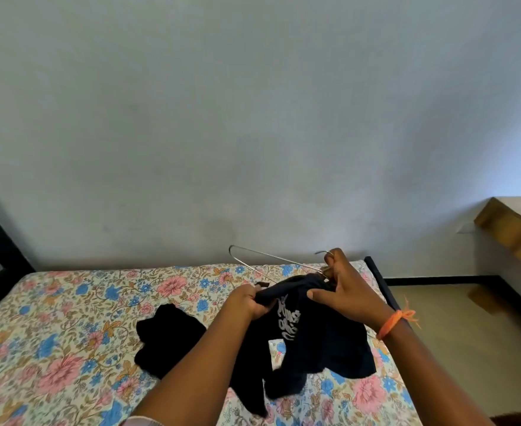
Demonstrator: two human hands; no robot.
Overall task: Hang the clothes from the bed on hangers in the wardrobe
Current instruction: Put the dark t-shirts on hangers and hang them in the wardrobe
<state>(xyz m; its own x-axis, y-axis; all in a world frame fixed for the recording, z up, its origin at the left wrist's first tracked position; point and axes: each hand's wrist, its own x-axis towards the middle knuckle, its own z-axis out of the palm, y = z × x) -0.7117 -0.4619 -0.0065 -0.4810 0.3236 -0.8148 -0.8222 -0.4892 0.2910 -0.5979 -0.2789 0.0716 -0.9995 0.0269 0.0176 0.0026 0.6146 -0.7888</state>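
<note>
A: What does each grip have hold of?

B: The right hand [345,290] is curled round the neck of a wire hanger [271,259], just under its hook, and its thumb presses the cloth below. The left hand [250,302] is clenched on a bunched fold of a black T-shirt [323,342], near the collar.

A: What does the shirt look like?

B: Dark, nearly black, crumpled, with pale lettering down the front, too creased to read. Its upper part is lifted between the two hands, against the hanger; the rest sags onto the bed [68,333] and lies there in folds.

A: And the hanger?

B: Thin silvery metal. One arm juts out to the left, above the far edge of the bed; the other side is hidden by the shirt and fingers.

A: Anything else nearby?

B: A second black garment [167,342] lies in a heap on the floral bedsheet [173,287], just left of the left forearm. An orange thread [397,321] is tied round the right wrist. Behind the bed stands a pale wall [253,118]; at far right a wooden ledge [517,226] shows.
</note>
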